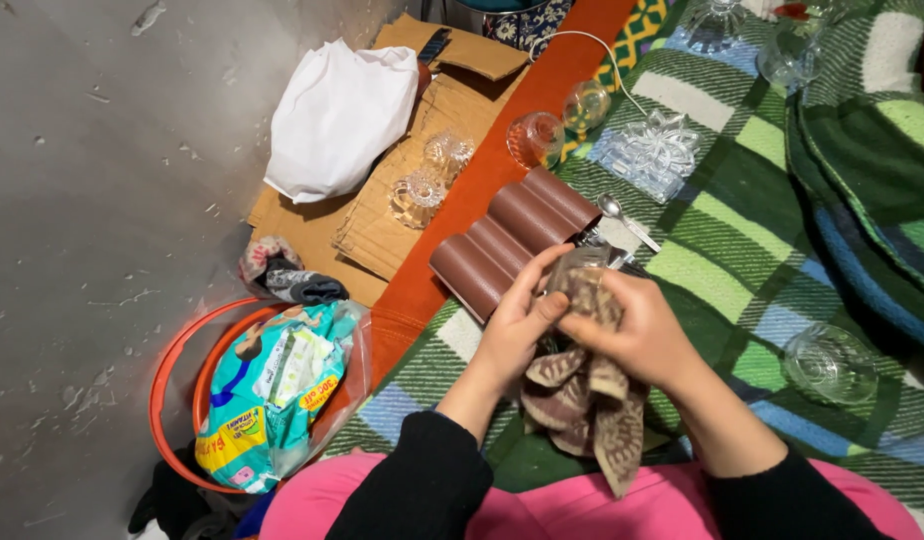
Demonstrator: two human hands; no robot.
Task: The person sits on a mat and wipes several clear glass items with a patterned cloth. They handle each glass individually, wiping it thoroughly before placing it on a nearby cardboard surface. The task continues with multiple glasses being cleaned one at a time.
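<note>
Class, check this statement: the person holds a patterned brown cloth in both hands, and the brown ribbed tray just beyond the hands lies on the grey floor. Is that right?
Not quite. The head view shows the ribbed tray lying on the green checked blanket, not the grey floor. Both the left hand and right hand do hold the patterned brown cloth.

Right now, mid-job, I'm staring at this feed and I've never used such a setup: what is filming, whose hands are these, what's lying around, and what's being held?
There is one picture, from a camera worn on a person's head, looking down at their own lap. No machine: two bare hands in black sleeves. The left hand and right hand together grip a brown patterned cloth, which seems wrapped around something hidden. Just beyond lies a brown ribbed tray with a spoon beside it, on a green plaid blanket. Clear glass dishes are scattered about. On the left sit flattened cardboard, a white bag and an orange basin holding a colourful package.
</note>
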